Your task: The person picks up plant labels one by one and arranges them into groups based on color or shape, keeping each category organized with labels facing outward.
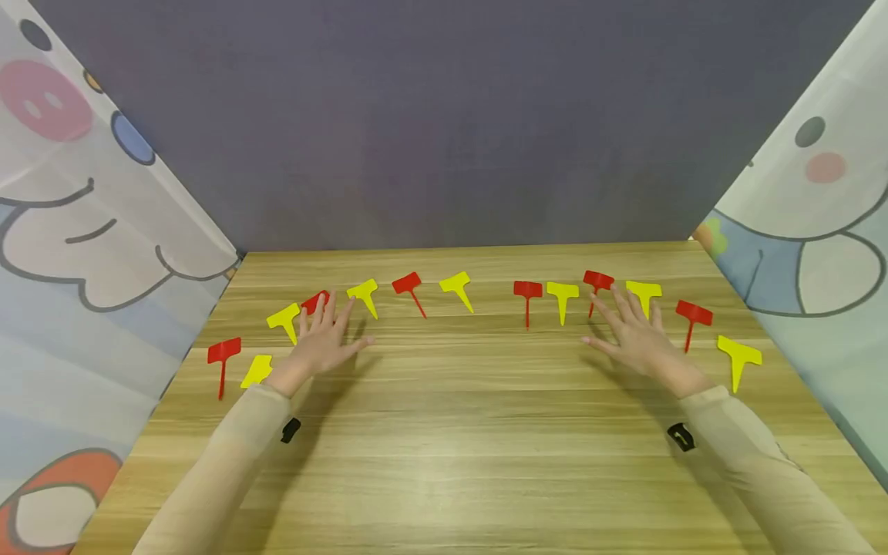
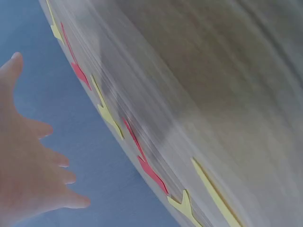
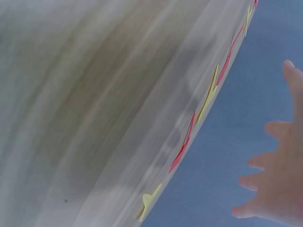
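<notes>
T-shaped plastic plant labels, red and yellow, lie in a curved row across the wooden table. My left hand [image 1: 321, 348], fingers spread and palm down, is over the left part of the row, partly covering a red label [image 1: 314, 301] and a yellow label [image 1: 258, 371]. Spread likewise, my right hand [image 1: 637, 341] overlaps the stems of a red label [image 1: 598, 280] and a yellow label [image 1: 644, 289]. Neither hand holds anything. Both wrist views show the hands raised above the tabletop, beside labels such as a red label [image 2: 152, 176] and a yellow label [image 3: 208, 100].
Between the hands lie more labels, including a red label [image 1: 407, 284] and a yellow label [image 1: 455, 284]. A grey panel [image 1: 444, 139] stands along the table's [image 1: 444, 432] back edge. Cartoon-print curtains [image 1: 832, 223] hang at both sides.
</notes>
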A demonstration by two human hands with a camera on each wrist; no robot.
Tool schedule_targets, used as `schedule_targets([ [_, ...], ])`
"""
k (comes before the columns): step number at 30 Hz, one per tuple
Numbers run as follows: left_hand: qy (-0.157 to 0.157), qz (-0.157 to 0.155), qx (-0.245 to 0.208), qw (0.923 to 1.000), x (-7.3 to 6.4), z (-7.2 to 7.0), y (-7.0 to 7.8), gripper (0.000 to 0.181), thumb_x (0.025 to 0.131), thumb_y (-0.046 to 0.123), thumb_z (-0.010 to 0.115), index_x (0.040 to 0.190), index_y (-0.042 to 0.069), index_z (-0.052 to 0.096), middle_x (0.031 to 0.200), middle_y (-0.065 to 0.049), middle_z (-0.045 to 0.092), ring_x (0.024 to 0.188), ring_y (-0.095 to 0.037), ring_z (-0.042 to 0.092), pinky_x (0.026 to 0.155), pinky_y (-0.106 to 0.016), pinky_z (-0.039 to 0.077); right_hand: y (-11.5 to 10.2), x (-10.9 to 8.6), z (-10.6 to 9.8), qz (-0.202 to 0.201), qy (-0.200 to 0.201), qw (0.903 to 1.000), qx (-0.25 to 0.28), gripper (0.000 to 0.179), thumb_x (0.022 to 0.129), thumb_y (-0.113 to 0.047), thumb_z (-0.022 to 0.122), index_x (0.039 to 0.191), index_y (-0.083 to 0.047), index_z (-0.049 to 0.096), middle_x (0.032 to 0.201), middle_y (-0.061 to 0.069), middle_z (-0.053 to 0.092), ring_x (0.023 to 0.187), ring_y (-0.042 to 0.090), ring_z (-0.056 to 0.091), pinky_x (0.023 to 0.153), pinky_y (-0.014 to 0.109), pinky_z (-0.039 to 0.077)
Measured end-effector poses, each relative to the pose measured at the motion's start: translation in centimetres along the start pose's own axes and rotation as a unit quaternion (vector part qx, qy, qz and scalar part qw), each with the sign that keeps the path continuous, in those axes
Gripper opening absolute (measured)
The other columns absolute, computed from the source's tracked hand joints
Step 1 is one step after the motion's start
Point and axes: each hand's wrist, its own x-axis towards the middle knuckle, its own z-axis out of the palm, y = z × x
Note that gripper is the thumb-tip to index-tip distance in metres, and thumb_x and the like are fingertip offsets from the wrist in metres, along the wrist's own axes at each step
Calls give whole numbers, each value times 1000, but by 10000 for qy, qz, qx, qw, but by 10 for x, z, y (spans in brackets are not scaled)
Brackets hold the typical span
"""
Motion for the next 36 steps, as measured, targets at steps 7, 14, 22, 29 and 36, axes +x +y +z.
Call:
schedule_targets([
  [7,-4,79,-310,9995,17,-2,1,76,88,48,45,142,6,13,144,-24,-7,131,-40,-6,100,-60,-6,0,3,0,-158,88,9998,45,79,86,-54,44,143,-23,1,144,25,-3,128,48,0,95,65,-11],
  [14,26,212,-545,9983,38,-4,6,68,89,36,50,138,-1,23,142,-29,9,129,-44,9,103,-56,7,-1,7,1,-283,213,9992,196,76,86,-49,47,144,-17,9,143,26,6,129,46,4,96,66,-1],
  [22,215,125,-731,9970,58,1,5,60,87,30,53,135,0,32,137,-29,23,120,-49,28,93,-62,27,-4,12,4,-497,536,9967,343,68,85,-36,57,135,1,31,136,31,23,121,51,21,98,64,8],
  [29,399,31,-962,9946,71,6,-1,53,88,21,54,129,-7,37,128,-29,36,114,-42,39,93,-52,35,-5,15,8,-402,531,9963,545,60,86,-32,56,131,2,37,133,33,29,118,50,28,94,63,22],
  [36,400,-110,-1223,9916,82,7,-7,50,87,15,55,128,-8,38,124,-31,37,109,-41,44,90,-48,39,-8,15,9,-368,479,9957,708,59,88,-34,52,132,3,37,130,31,34,117,48,32,93,60,28],
])
